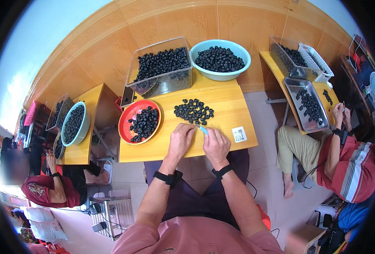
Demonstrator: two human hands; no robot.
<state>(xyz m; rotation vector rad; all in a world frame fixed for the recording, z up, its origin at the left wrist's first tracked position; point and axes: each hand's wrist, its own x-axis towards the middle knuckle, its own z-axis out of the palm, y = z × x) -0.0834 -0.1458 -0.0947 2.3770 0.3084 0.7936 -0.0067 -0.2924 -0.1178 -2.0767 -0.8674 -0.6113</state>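
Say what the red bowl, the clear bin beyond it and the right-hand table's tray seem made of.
Red bowl: smooth plastic, probably; saturated, opaque colour. Clear bin: see-through and smooth, likely rigid plastic, though glass isn't ruled out. Tray: apparently metal, with a grey sheen.

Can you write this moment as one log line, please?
right hand: holds light-blue tool | left hand: close by, grip unclear | table: loose black round pieces | left of pile: red bowl
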